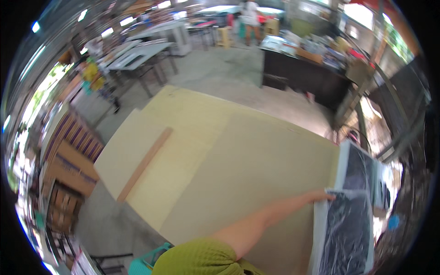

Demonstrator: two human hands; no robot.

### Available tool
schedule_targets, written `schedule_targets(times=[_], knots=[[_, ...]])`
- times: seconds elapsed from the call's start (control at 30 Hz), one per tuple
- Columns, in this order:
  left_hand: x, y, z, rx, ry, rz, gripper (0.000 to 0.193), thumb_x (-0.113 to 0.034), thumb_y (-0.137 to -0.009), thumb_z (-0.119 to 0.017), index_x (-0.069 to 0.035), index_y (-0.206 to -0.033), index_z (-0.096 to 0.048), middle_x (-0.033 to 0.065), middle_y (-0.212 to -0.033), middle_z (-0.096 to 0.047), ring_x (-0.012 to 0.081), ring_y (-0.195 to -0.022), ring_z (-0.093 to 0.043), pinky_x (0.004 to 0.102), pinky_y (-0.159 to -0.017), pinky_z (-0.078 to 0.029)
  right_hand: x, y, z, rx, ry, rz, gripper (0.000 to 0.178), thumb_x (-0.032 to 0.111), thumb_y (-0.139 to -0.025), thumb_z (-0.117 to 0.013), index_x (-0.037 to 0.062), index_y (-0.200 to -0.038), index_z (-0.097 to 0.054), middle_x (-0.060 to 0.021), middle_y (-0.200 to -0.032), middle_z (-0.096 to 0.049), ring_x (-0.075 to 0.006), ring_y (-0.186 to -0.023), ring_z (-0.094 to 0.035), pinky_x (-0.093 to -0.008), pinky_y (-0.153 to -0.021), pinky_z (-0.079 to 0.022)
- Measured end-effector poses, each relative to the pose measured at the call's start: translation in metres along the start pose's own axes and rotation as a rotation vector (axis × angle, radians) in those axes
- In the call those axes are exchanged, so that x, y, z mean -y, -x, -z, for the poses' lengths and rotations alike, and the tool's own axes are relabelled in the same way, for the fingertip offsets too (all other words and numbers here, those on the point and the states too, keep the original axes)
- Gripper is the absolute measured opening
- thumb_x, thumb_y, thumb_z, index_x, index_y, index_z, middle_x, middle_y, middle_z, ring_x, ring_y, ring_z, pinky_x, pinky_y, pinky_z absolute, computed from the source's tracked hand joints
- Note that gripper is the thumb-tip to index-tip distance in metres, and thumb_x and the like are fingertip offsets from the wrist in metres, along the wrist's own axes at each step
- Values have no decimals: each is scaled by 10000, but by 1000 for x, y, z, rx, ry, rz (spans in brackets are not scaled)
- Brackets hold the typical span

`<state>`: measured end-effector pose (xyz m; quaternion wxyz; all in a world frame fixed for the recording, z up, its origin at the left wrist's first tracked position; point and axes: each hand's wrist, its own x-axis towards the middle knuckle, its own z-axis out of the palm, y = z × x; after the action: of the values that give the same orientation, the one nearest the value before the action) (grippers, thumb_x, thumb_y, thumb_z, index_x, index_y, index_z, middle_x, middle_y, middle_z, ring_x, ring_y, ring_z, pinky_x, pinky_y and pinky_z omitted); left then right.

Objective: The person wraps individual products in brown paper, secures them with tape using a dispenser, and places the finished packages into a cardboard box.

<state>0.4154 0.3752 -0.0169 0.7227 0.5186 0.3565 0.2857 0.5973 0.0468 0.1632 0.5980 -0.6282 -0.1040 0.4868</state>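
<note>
My left arm, in a green sleeve, reaches from the lower edge across a large pale board (220, 165). At the board's right side, my left hand (322, 196) is closed at the upper left corner of a dark rectangular panel (346, 233) wrapped in clear plastic with a whitish border. Its fingertips are small and partly blurred there. A second plastic-wrapped dark panel (360, 168) lies just beyond the first. My right hand is out of view. A long brown strip (145, 164) rests on the board's left part.
Cardboard boxes (73, 169) are stacked to the left. A dark desk (305, 75) heaped with papers stands at the far right. Grey tables (140, 57) stand at the far left, near a person in yellow (94, 78). Another person (250, 18) stands at the back.
</note>
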Motion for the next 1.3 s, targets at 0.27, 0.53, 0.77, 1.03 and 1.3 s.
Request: schedule_targets(times=[0.27,0.53,0.77,1.03,1.3], knots=[[-6,284,31,-41,73,381,828,-549,-759,-766,-112,-1407,-492,114,-1398,-519,280,-1315,-441,529,-1056,-365,-1,13,7,164,323,81,786,188,-615,-822,-22,-1296,-489,-135,-1181,-588,-294,-1084,-577,-396,-979,-447],[12,476,22,-865,-20,-70,956,-589,-710,-797,-8,-1390,-459,191,-1299,-578,298,-1181,-564,419,-994,-454,-27,17,19,520,629,315,827,149,-566,-840,-1,-1298,-485,-124,-1191,-578,-297,-1093,-565,-401,-984,-437],[26,547,61,-890,12,-362,1139,-656,-571,-844,-17,-1413,-419,161,-1310,-565,283,-1248,-509,408,-1058,-392,-63,-21,-21,833,764,499,856,107,-565,-854,17,-1318,-458,-108,-1225,-557,-302,-1122,-544,-409,-1010,-420],[29,559,71,-787,-44,-596,1104,-534,-603,-885,-58,-1461,-377,136,-1419,-478,253,-1340,-410,394,-1117,-329,-152,-39,-57,723,367,479,973,178,-599,-884,4,-1406,-368,-133,-1346,-481,-298,-1243,-467,-427,-1056,-382],[-50,570,63,-602,-85,-536,1265,-612,-548,-865,-10,-1497,-284,180,-1478,-418,318,-1380,-374,451,-1149,-276,-161,-75,-50,652,414,584,1071,274,-606,-894,-2,-1456,-304,-150,-1409,-431,-299,-1302,-418,-441,-1086,-349]])
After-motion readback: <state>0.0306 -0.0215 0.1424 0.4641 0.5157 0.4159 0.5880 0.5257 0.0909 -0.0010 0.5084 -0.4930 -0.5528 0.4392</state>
